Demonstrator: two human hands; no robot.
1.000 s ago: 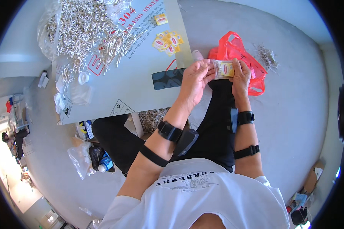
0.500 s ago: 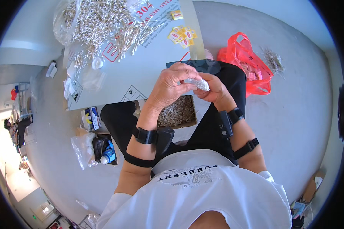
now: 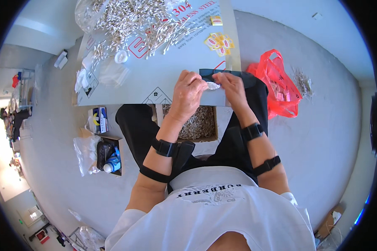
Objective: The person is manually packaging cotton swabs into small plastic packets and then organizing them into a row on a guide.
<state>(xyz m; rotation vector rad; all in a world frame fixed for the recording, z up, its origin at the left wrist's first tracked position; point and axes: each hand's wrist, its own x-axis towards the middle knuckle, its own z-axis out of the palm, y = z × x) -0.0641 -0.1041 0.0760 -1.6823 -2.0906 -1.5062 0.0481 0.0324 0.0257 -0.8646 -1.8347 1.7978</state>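
Above my lap, at the table's front edge, a small clear plastic bag with whitish contents is stretched between my hands. My left hand is closed, pinching the bag's left side. My right hand pinches its right side with thumb and fingers. What lies inside is too small to make out. Beyond them, a big heap of cotton swabs covers the table's far left, spilling from a clear bag. Yellow printed cards lie at the table's right.
A white round lid and flat clear bags lie on the table. Below my hands stands a cardboard box of swabs. A red plastic bag with pink packs sits right; a box with a blue bottle stands left.
Both hands have moved apart and turned knuckles-up, and the small bag now spans the gap between them. The whole view has shifted slightly.
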